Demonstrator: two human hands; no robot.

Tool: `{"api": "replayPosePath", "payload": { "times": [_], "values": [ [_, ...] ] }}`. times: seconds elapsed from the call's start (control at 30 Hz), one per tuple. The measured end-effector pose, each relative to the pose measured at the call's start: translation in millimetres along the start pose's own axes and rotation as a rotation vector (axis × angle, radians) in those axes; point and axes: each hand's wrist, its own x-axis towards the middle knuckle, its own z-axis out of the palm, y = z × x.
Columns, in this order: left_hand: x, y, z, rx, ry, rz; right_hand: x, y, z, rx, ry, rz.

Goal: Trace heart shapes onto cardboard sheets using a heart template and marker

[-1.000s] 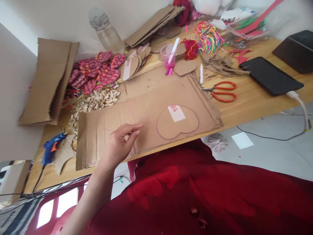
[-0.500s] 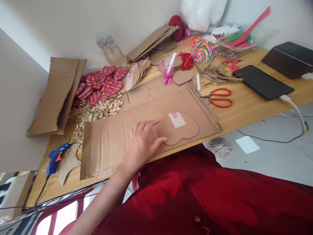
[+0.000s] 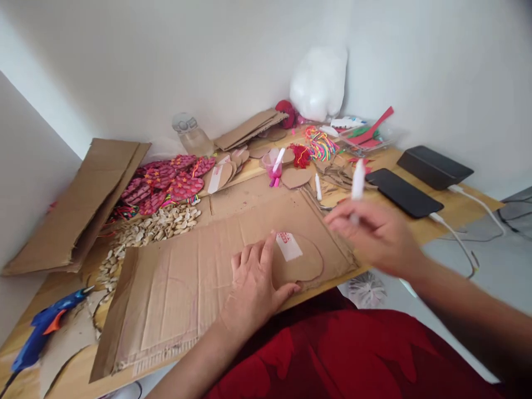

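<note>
My left hand (image 3: 255,285) lies flat with fingers spread on the left edge of a heart-shaped cardboard cutout (image 3: 305,261), which rests on a large cardboard sheet (image 3: 187,282). The cutout bears a white label with red print. My right hand (image 3: 374,235) hovers, blurred, above the sheet's right end, its fingers closed round a white pen (image 3: 357,180) that points upward.
Seeds (image 3: 153,227) and pink patterned hearts (image 3: 166,180) lie behind the sheet. A blue glue gun (image 3: 39,330) sits at front left, folded cardboard (image 3: 75,208) at left. A pink cup (image 3: 272,164), coloured cords (image 3: 318,145), a black phone (image 3: 403,192) and a black box (image 3: 434,166) stand at back right.
The view tilted up. My left hand slid onto the heart cutout and pressed flat. My right hand came into view from the right holding the white pen.
</note>
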Motion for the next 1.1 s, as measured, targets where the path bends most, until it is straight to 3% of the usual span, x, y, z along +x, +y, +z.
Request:
{"api": "replayPosePath", "payload": {
  "times": [0.2,0.33,0.47,0.63,0.83,1.1],
  "values": [
    [-3.1,2.0,10.4,-0.002,0.048,-0.014,-32.4,18.7,48.2,-0.003,-0.146,0.062],
    [-6.3,4.1,10.6,-0.056,0.048,-0.017,-38.1,23.4,50.9,0.022,-0.156,0.087],
    [-6.4,-4.9,-3.6,-0.057,0.067,-0.025,-37.4,32.2,49.9,0.023,-0.135,0.085],
    [10.0,-40.7,-32.0,-0.024,0.083,-0.142,-36.3,45.2,55.5,-0.100,-0.005,-0.002],
    [40.1,-95.8,-61.0,-0.172,0.040,-0.322,-43.1,53.5,64.2,-0.161,-0.041,-0.083],
    [82.0,-149.0,-69.2,-0.172,0.177,-0.308,-46.0,61.7,72.0,-0.238,-0.026,-0.246]
  ]
}}
